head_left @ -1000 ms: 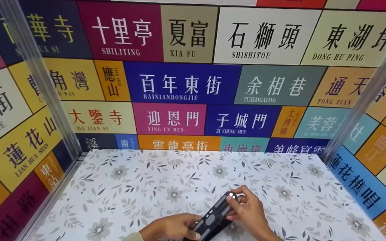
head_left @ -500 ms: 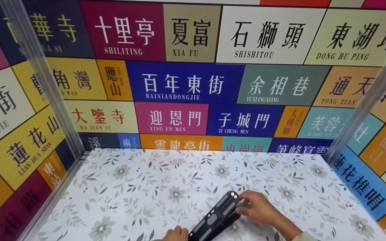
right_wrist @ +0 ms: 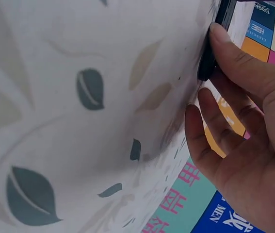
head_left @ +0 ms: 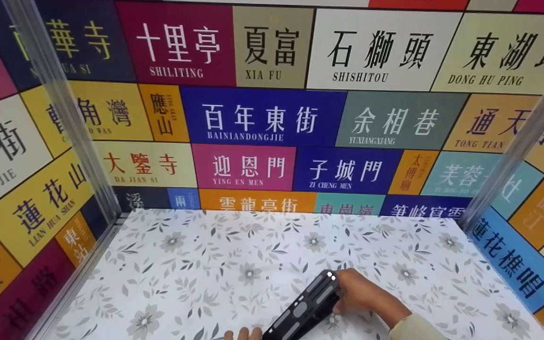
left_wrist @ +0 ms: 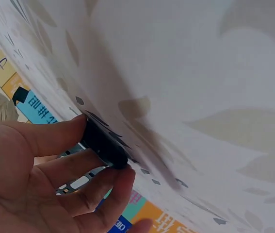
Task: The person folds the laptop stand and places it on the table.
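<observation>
A long black stapler-like tool (head_left: 299, 309) lies at a slant near the front of the table in the head view, its grey-slotted face turned up. Its two bars spread in a narrow V. My right hand (head_left: 359, 293) grips the far rounded end from the right side; in the right wrist view the thumb presses the black end (right_wrist: 218, 41), with the lower fingers loosely bent. Cut off by the bottom edge of the head view, my left hand (head_left: 244, 334) is at the near end. The left wrist view shows its thumb and fingers pinching that dark end (left_wrist: 104, 144).
A white cloth with grey flowers and leaves covers the table (head_left: 206, 264). Upright panels printed with colourful name signs (head_left: 262, 115) enclose the back and both sides, with metal posts (head_left: 71, 113) at the corners.
My left hand has slid down toward the bottom edge along the tool. My right hand has shifted from atop the far end to its right side, and its sleeve has come into view.
</observation>
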